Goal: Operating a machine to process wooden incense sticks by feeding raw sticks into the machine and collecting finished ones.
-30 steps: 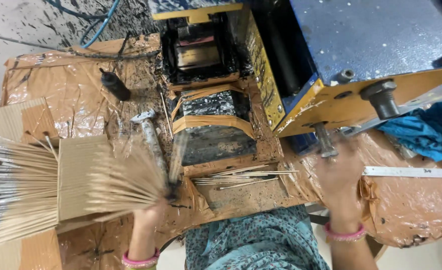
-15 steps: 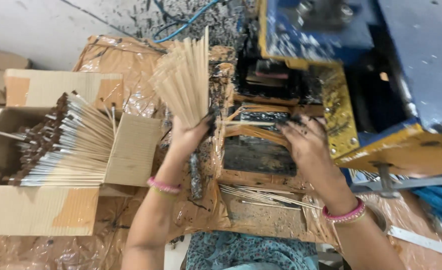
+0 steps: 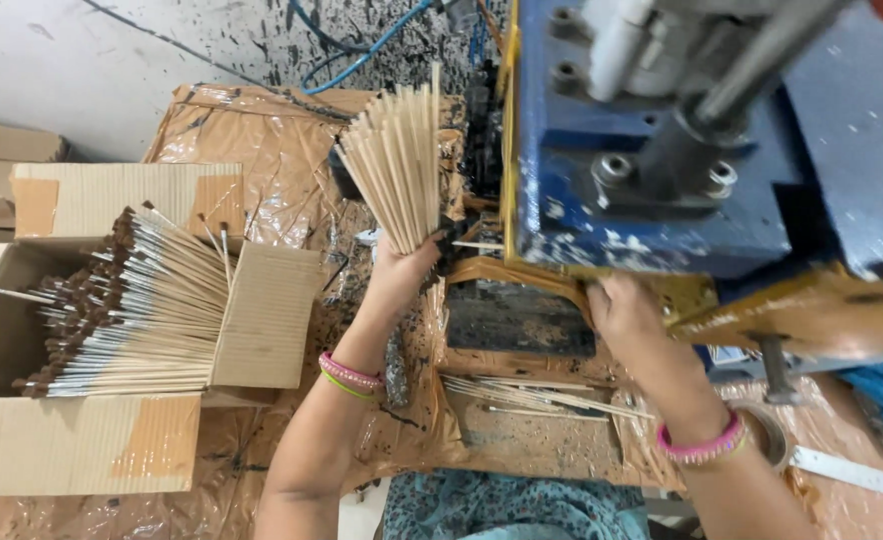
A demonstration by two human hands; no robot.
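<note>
My left hand grips a fanned bundle of thin bare sticks, held upright beside the blue and yellow machine. My right hand reaches under the machine's blue body, fingers curled against its yellow lower edge; what it touches is hidden. A few loose sticks lie on the tray in front of me, between my two wrists. Both wrists wear pink bangles.
A cardboard box at the left holds several coated sticks with dark tips. Plastic sheeting covers the bench. Blue hoses run along the speckled floor. A blue cloth lies at the right.
My left hand has lifted the stick bundle out of the box area and raised it upright toward the machine. My right hand has moved in under the blue body. The view shifted closer.
</note>
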